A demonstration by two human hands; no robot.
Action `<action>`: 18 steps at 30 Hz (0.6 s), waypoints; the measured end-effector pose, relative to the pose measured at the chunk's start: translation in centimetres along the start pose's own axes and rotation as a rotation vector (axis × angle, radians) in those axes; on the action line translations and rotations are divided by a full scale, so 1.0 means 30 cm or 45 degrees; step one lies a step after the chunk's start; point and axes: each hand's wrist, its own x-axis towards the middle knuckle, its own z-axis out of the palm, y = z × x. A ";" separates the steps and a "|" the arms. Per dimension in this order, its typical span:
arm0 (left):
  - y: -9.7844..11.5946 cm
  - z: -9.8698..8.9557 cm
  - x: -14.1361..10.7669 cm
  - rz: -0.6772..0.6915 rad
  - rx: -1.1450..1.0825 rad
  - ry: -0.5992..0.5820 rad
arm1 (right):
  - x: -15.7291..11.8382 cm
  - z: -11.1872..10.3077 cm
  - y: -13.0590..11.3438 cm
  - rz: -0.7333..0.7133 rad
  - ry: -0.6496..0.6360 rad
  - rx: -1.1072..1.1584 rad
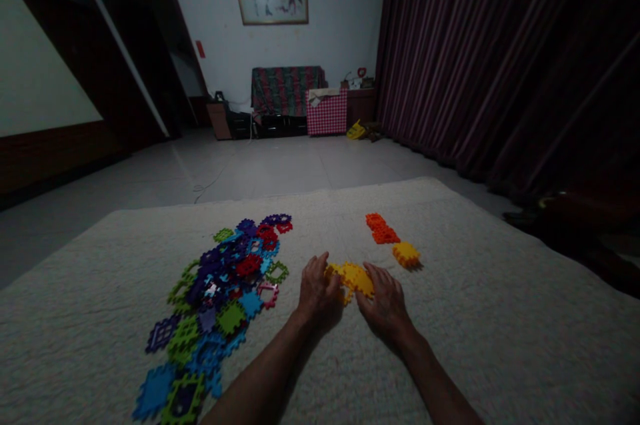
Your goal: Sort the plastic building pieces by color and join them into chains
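Note:
Both hands meet over yellow notched plastic tiles (356,278) in the middle of the pale cover. My left hand (319,285) has its fingers curled on the left part of the yellow pieces. On their right side, my right hand (384,297) grips the yellow tiles between thumb and fingers. A further yellow piece (346,294) shows below and between the hands. Just beyond my right hand lies a stack of yellow tiles (407,254), and past it are orange tiles (383,229). The fingertips partly hide the held pieces.
A large heap of blue, green, purple and red interlocking tiles (225,278) spreads to the left. Under everything lies a cream quilted cover (475,292). Farther off are the tiled floor (300,162), a cloth-draped cabinet (287,90) and a dark curtain (460,45) at right.

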 end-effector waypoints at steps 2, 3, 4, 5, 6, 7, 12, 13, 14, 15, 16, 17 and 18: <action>-0.005 0.004 -0.012 0.047 0.058 -0.040 | 0.002 0.003 0.005 -0.005 -0.002 -0.006; -0.006 0.006 -0.017 0.068 0.078 -0.048 | 0.003 0.002 0.006 -0.010 -0.014 -0.009; -0.006 0.008 -0.021 0.083 0.091 -0.045 | 0.004 0.001 0.006 -0.015 -0.030 -0.012; -0.007 0.009 -0.024 0.091 0.098 -0.036 | 0.006 -0.001 0.003 -0.024 -0.049 -0.012; -0.007 0.010 -0.025 0.092 0.098 -0.026 | 0.007 -0.005 -0.001 -0.037 -0.068 -0.010; -0.007 0.010 -0.025 0.087 0.092 -0.015 | 0.008 -0.008 -0.007 -0.054 -0.084 -0.006; -0.003 0.006 -0.007 0.012 0.016 0.015 | 0.006 -0.019 -0.040 -0.138 -0.165 0.039; -0.002 0.004 -0.004 -0.006 -0.003 0.013 | 0.005 -0.019 -0.044 -0.145 -0.179 0.050; 0.000 0.002 0.000 -0.025 -0.021 0.008 | 0.004 -0.018 -0.047 -0.146 -0.188 0.063; 0.001 -0.001 0.002 -0.040 -0.036 0.002 | 0.004 -0.017 -0.048 -0.141 -0.188 0.078; 0.003 -0.003 0.004 -0.055 -0.048 -0.004 | 0.004 -0.015 -0.048 -0.133 -0.182 0.097; 0.004 -0.005 0.005 -0.067 -0.054 -0.009 | 0.004 -0.013 -0.045 -0.125 -0.177 0.118; 0.005 -0.006 0.006 -0.076 -0.055 -0.013 | 0.003 -0.011 -0.042 -0.120 -0.170 0.143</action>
